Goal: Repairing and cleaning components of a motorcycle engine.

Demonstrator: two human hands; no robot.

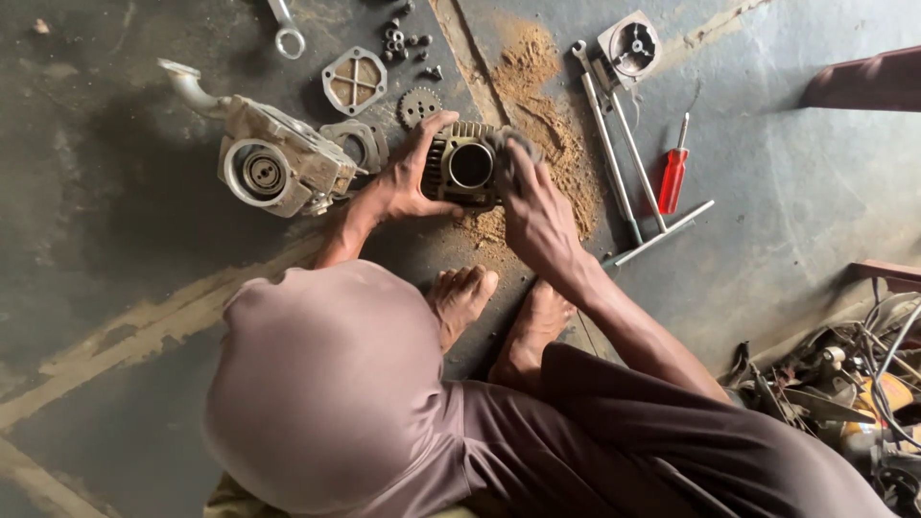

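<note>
A finned metal engine cylinder [468, 166] with a round bore stands on the dark concrete floor in front of my bare feet [461, 296]. My left hand [408, 177] grips its left side, thumb low and fingers over the top edge. Curled over the cylinder's right edge is my right hand [533, 206]; its fingertips are blurred. My knees and dark clothing fill the lower frame.
A grey engine casing [273, 163] lies to the left, with a ring part [360, 144], a round cover plate [354, 81], a small gear [418, 105], bolts [403, 40] and a spanner [285, 29]. Right: sawdust [537, 91], T-handle wrenches [624, 163], red screwdriver [673, 177], scrap pile [854, 384].
</note>
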